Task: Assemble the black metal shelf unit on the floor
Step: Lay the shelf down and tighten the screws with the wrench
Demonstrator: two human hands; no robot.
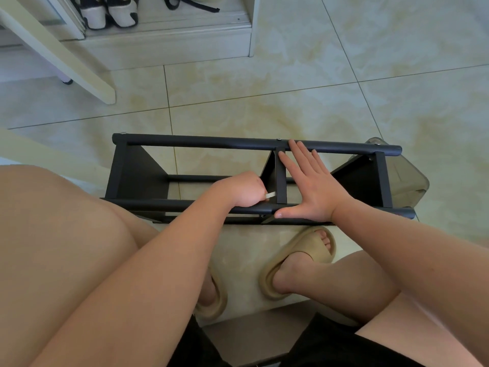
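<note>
Tan slippers (304,250) on the marbled tile floor (264,83) — white sneakers (111,11) in a pale cabinet (169,41) beyond.

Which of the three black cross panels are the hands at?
The middle cross panel: left hand holds a small silver tool at it, right hand lies flat beside it.

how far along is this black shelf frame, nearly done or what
Done: the black metal shelf frame is joined, three cross panels between two round rails, bolt heads on the far rail. In hand: left hand grips a small silver key at the middle panel; right hand presses flat on top. Left: probably that near joint.
</note>
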